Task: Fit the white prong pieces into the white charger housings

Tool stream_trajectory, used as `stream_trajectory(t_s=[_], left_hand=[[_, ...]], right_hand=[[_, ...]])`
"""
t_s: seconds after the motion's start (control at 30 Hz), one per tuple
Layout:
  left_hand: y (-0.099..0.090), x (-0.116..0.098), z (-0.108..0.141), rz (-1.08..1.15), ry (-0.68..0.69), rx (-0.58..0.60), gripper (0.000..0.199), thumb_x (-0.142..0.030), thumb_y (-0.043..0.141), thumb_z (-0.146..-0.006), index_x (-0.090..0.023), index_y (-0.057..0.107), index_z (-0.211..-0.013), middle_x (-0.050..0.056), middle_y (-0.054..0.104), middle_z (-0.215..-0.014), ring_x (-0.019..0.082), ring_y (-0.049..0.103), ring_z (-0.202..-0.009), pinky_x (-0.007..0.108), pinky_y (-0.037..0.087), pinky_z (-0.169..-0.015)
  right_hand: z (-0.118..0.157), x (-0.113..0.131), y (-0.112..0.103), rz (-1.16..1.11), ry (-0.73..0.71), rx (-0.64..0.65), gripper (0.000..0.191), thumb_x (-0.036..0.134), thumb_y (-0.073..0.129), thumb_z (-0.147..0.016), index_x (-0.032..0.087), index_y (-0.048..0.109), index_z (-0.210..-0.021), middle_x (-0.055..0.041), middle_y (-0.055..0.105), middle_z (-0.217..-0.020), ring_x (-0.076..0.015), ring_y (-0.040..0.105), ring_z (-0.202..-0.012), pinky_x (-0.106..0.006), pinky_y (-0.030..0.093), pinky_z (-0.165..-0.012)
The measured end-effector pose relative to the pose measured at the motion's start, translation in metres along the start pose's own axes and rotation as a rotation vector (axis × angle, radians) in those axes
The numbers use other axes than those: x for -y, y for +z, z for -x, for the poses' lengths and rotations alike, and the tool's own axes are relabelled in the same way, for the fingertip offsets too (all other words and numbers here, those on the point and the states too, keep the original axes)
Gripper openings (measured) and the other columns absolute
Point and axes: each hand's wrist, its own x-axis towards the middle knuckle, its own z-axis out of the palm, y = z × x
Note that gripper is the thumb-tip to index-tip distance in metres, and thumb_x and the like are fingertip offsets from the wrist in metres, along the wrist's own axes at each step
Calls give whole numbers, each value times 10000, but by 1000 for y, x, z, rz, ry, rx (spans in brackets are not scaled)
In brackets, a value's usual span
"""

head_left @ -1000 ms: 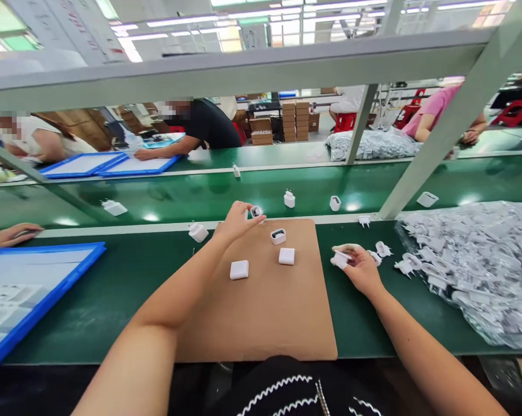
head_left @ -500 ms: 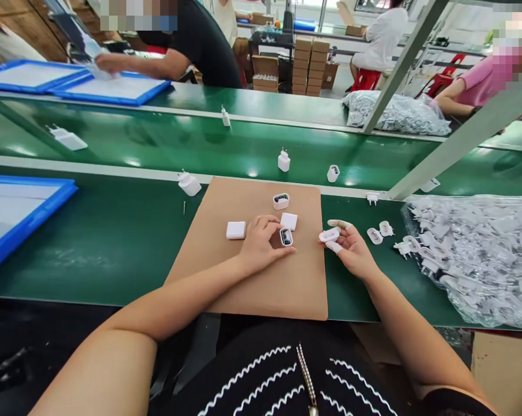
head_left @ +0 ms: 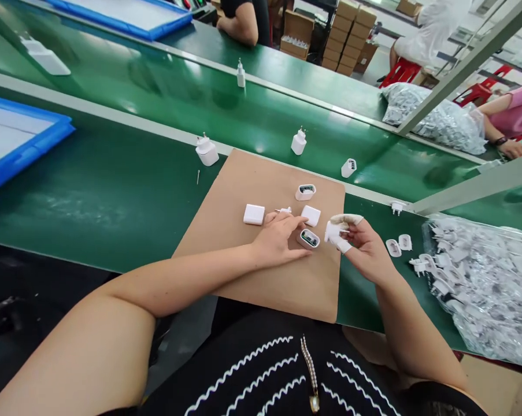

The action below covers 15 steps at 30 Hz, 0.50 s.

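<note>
My left hand (head_left: 278, 238) rests on the brown cardboard sheet (head_left: 243, 277), its thumb and fingers around a white charger housing (head_left: 310, 238) whose open end shows a circuit board. In my right hand (head_left: 367, 251) a white plug cap (head_left: 333, 231) is pinched between thumb and index finger, both wearing white finger covers. Its pins point right, and it is apart from the housing. Behind my left hand lies another plug cap (head_left: 285, 211), partly hidden. A closed-looking white housing (head_left: 254, 214), a second one (head_left: 311, 215) and an open housing (head_left: 306, 192) lie around.
A clear bag of plug caps (head_left: 495, 289) bulges on the right, with two loose caps (head_left: 393, 248) beside it. A blue-rimmed tray (head_left: 30, 141) is at left. Chargers stand along the far edge, including one charger (head_left: 207, 151). A slanted metal post (head_left: 473, 185) rises at right.
The camera view has tilted and shifted. My right hand has turned the plug cap from lying flat to pins pointing right, close to the housing. My left hand keeps its hold.
</note>
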Motion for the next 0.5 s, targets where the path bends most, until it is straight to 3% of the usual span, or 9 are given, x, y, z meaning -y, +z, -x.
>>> stream_trajectory(t_s=[0.07,0.2,0.33,0.4,0.5], left_hand=[[-1,0,0,31,37,12,485,-457,828,-817,-232,662,-1213,56,764,-1129,288,632,-1116,461,374,-1026],[-2,1,-1,54,30,37,228,-427,745,-902,-231,728,-1016,47,773,-1026,271,629,-1075,460,372,-1013],[-4,2,-4,59,10,41,270,-460,789,-854,-238,752,-1003,43,769,-1014,270,620,-1084,464,368,-1017],[-5,2,-4,65,16,38,261,-451,784,-860,-248,763,-1022,37,773,-1024,266,619,-1093,464,364,-1022],[-5,2,-3,66,30,31,221,-424,758,-888,-246,769,-1019,31,777,-1012,255,618,-1078,454,368,-1005]], right_hand=[[-5,4,2,127,-33,12,331,367,737,-924,312,667,-1244,-37,696,-1082,-198,666,-908,-347,562,-779],[-12,3,7,258,-88,-5,265,368,712,-938,307,751,-1193,-47,654,-990,-209,637,-881,-366,556,-788],[-13,-3,12,-1,14,-32,406,415,740,-913,330,677,-1305,-14,641,-898,-178,623,-766,-307,546,-644],[-12,-6,13,-112,69,-46,395,440,774,-883,316,686,-1247,6,636,-813,-154,584,-653,-276,508,-547],[-12,-11,12,-170,116,-31,357,479,823,-835,279,732,-1116,-27,711,-882,-172,642,-682,-327,577,-621]])
